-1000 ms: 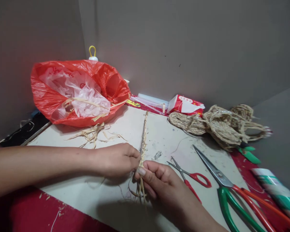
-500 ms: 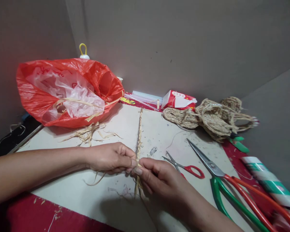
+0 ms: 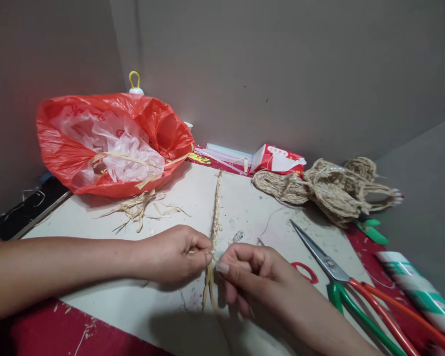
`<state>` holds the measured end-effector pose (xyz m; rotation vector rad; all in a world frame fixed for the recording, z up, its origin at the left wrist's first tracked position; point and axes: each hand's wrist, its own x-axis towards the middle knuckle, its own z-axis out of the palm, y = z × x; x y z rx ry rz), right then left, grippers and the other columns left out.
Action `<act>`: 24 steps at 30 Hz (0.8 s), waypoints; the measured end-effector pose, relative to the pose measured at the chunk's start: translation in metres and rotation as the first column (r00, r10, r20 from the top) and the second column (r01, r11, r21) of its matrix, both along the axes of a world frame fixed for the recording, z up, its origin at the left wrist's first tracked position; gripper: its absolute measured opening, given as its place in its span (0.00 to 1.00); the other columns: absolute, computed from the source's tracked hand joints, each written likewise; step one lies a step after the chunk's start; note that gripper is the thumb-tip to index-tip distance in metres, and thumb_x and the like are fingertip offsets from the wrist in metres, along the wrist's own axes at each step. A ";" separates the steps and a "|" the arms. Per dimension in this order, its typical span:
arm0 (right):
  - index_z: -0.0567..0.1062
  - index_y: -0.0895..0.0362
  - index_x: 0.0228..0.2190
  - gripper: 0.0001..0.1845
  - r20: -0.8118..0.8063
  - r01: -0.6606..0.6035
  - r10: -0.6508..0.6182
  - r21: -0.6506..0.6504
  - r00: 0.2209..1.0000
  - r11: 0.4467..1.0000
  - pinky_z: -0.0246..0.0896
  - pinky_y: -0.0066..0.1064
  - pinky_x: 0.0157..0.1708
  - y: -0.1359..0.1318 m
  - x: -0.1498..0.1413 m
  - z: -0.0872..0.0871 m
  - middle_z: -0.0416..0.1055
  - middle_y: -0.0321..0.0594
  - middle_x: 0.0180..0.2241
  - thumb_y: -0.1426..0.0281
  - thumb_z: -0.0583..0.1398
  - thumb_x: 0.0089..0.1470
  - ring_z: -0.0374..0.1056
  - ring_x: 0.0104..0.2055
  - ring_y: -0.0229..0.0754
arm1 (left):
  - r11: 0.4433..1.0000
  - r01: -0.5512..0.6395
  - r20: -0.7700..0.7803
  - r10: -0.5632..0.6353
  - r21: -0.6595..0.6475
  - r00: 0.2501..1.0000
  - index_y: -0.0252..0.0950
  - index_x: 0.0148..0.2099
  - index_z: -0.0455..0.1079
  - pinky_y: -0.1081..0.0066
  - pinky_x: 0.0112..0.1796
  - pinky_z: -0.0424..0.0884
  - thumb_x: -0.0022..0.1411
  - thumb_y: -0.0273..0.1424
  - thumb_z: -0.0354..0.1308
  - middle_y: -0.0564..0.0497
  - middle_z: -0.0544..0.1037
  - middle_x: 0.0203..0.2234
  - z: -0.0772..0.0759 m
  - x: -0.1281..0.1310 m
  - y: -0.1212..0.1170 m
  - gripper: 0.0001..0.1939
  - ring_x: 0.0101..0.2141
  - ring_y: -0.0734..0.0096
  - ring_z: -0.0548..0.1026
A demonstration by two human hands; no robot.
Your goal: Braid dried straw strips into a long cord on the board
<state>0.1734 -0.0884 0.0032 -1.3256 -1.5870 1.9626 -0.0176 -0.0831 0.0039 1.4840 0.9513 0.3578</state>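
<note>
A narrow braid of pale raffia (image 3: pixel 216 207) runs up the white board, its loose strands (image 3: pixel 208 287) hanging below my fingers. My left hand (image 3: pixel 178 252) pinches the braid's lower end between thumb and forefinger. Just to the right, my right hand (image 3: pixel 252 272) has thumb and forefinger closed on a thin raffia strand drawn out sideways from the braid. Its other fingers are curled loosely beneath. Small red-handled scissors (image 3: pixel 304 272) lie partly hidden behind my right hand.
Large shears (image 3: pixel 330 267) with green and orange handles lie at right, near a green-and-white roll (image 3: pixel 417 284). Coiled cord bundles (image 3: pixel 330 188) and a red tissue pack (image 3: pixel 278 159) sit at the back. A red plastic bag (image 3: pixel 55 148) stands back left, raffia scraps (image 3: pixel 137 210) before it.
My right hand has moved a little right, away from my left, pulling a strand out sideways. It now covers more of the small scissors. The whole view has shifted slightly.
</note>
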 end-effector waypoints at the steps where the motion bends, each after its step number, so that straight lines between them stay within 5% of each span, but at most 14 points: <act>1: 0.67 0.58 0.21 0.19 -0.033 0.005 -0.006 -0.036 0.999 0.999 0.45 0.24 0.17 -0.001 -0.002 0.002 0.70 0.36 0.17 0.55 0.59 0.52 0.57 0.14 0.31 | 1.000 -0.015 0.007 0.014 0.019 1.000 0.34 0.24 0.58 0.78 0.21 0.50 0.60 0.32 0.49 0.59 0.54 0.17 -0.001 0.000 -0.001 0.13 0.20 0.81 0.52; 4: 0.67 0.59 0.19 0.22 -0.045 0.063 -0.064 -0.019 0.997 0.998 0.44 0.24 0.17 -0.008 -0.011 0.004 0.69 0.37 0.15 0.54 0.59 0.52 0.57 0.14 0.30 | 0.997 -0.070 0.094 0.068 0.017 0.993 0.34 0.23 0.58 0.78 0.23 0.52 0.58 0.32 0.50 0.58 0.57 0.17 -0.008 0.002 -0.003 0.13 0.21 0.80 0.55; 9: 0.65 0.59 0.17 0.25 0.011 0.201 -0.207 0.186 0.978 0.962 0.41 0.23 0.15 -0.027 -0.026 -0.008 0.61 0.32 0.11 0.51 0.59 0.50 0.52 0.13 0.29 | 0.977 -0.191 0.271 0.210 -0.096 0.939 0.32 0.24 0.64 0.76 0.24 0.56 0.53 0.37 0.55 0.55 0.65 0.16 -0.026 0.005 -0.010 0.13 0.21 0.78 0.60; 14: 0.63 0.56 0.21 0.28 0.028 0.218 -0.226 0.179 0.974 0.959 0.43 0.22 0.12 -0.025 -0.030 -0.030 0.63 0.32 0.11 0.43 0.58 0.44 0.52 0.10 0.30 | 0.939 -0.262 0.263 0.316 -0.222 0.912 0.35 0.21 0.62 0.75 0.15 0.43 0.46 0.36 0.58 0.62 0.56 0.08 -0.033 0.004 -0.013 0.11 0.11 0.82 0.49; 17: 0.64 0.56 0.22 0.30 0.123 0.149 -0.196 0.315 0.973 0.937 0.43 0.23 0.11 -0.018 -0.030 -0.036 0.64 0.33 0.11 0.40 0.56 0.43 0.53 0.10 0.32 | 0.929 -0.286 0.267 0.344 -0.232 0.900 0.36 0.20 0.61 0.75 0.13 0.41 0.43 0.35 0.57 0.61 0.56 0.07 -0.030 0.002 -0.014 0.10 0.09 0.82 0.49; 19: 0.65 0.56 0.20 0.27 0.214 0.095 -0.226 0.492 0.951 0.866 0.45 0.24 0.13 -0.020 -0.032 -0.036 0.65 0.35 0.12 0.44 0.55 0.48 0.56 0.13 0.34 | 0.933 -0.295 0.268 0.343 -0.205 0.900 0.36 0.19 0.62 0.76 0.12 0.42 0.42 0.34 0.56 0.61 0.57 0.08 -0.029 0.001 -0.015 0.08 0.09 0.82 0.50; 24: 0.67 0.56 0.20 0.18 0.395 -0.099 -0.425 0.817 0.815 0.569 0.51 0.25 0.20 -0.037 -0.044 -0.025 0.70 0.38 0.18 0.62 0.52 0.57 0.63 0.21 0.38 | 0.938 -0.281 0.276 0.330 -0.203 0.903 0.36 0.19 0.61 0.76 0.11 0.43 0.42 0.32 0.54 0.61 0.59 0.09 -0.027 -0.002 -0.018 0.06 0.08 0.83 0.50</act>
